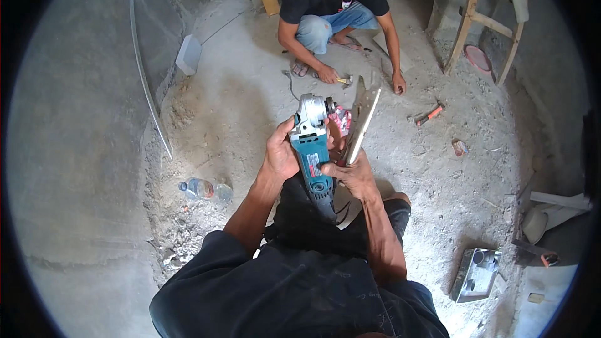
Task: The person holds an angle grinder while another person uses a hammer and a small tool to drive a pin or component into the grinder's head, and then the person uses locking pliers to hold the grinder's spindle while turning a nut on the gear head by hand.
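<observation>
A teal angle grinder point(311, 158) with a silvery gear head is held upright before my lap. No disc shows on its spindle. My left hand point(283, 153) is closed round the grinder's left side, close to the head. My right hand point(352, 174) grips a long silvery two-pronged metal tool point(364, 126), whose exact kind I cannot make out. The right thumb also presses on the grinder's teal body. Behind the grinder, a pink and white packet point(340, 120) lies on the floor, partly hidden. The grinder's dark lower end and cord hang over my lap.
A co-worker point(335, 15) squats opposite, holding a hammer point(344, 80). An orange-handled tool point(431, 114) lies at right, below a wooden ladder point(482, 19). Plastic bottles point(201, 189) lie at left; a tray point(476, 275) with dark cups stands lower right. Rough concrete walls point(75, 125) flank the floor.
</observation>
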Available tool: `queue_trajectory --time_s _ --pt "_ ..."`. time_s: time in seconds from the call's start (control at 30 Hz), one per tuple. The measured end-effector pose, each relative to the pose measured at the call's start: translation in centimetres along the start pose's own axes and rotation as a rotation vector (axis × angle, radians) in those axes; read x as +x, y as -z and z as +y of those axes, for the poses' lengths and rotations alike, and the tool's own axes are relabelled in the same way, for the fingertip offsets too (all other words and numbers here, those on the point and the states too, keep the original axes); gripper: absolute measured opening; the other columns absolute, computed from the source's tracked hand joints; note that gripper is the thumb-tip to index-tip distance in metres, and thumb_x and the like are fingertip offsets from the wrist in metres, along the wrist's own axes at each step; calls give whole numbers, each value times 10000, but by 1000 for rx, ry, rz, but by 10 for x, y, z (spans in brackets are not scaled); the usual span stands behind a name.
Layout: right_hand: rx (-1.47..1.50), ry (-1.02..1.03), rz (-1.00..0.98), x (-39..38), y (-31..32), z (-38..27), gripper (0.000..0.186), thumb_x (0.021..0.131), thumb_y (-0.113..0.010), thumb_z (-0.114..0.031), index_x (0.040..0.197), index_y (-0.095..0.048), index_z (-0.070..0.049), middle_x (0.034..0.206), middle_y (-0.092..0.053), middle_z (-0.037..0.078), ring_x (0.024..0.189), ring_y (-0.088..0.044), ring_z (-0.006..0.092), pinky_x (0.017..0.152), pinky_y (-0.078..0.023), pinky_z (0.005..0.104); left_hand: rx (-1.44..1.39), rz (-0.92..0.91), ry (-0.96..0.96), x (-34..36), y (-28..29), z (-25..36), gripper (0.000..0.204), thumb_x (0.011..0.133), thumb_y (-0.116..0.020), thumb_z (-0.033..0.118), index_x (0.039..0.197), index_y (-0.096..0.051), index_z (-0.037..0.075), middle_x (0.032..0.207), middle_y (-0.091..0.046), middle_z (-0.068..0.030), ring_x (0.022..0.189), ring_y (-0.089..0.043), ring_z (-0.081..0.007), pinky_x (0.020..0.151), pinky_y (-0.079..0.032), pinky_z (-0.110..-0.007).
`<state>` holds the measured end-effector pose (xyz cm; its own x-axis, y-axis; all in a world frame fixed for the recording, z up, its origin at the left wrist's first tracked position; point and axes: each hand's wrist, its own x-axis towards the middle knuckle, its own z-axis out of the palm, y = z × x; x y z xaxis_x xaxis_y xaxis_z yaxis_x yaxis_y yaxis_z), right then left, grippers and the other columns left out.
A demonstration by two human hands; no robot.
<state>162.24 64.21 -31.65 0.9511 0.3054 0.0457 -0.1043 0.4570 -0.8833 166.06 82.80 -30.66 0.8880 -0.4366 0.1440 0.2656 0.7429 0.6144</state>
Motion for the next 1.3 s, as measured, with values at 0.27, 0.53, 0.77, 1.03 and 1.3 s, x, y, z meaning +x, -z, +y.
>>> queue_trajectory --time_s 0.27,0.53,0.77,1.03,1.3 --pt "-248 -43 253 -46 23 4 271 968 -675 -185 1074 -483 -25 976 -659 106 737 -654 150 630 -530 284 -11 7 -15 4 11 -7 721 942 -532 503 1420 -466 -32 1305 -622 -180 1094 -652 -347 940 -543 -507" --pt "-435 38 257 -76 24 7 600 1014 -507 -521 1308 -551 0 853 -636 49 619 -565 107 559 -471 251 -107 -26 103 10 -6 -18 653 908 -537 488 1318 -550 -20 1098 -686 -156 906 -689 -319 800 -553 -483" --pt "-594 4 296 -86 18 13 679 1012 -455 -581 1365 -540 -7 794 -656 45 580 -556 101 550 -456 248 -147 54 84 13 -3 -20 632 879 -568 454 1297 -574 -20 1129 -687 -202 955 -694 -345 853 -562 -492" --pt "-617 31 327 -91 13 9 771 999 -453 -606 1467 -430 7 737 -680 53 561 -546 83 536 -445 251 -236 44 111 13 -6 -19 668 816 -646 468 1254 -563 -29 1088 -645 -139 942 -648 -265 855 -535 -435" --pt "-506 -115 274 -103 31 -14 647 1007 -527 -509 1289 -544 74 911 -698 163 705 -682 187 686 -585 314 -171 91 35 15 7 -20 587 844 -630 438 1227 -600 -6 1042 -685 -130 878 -688 -259 775 -570 -422"
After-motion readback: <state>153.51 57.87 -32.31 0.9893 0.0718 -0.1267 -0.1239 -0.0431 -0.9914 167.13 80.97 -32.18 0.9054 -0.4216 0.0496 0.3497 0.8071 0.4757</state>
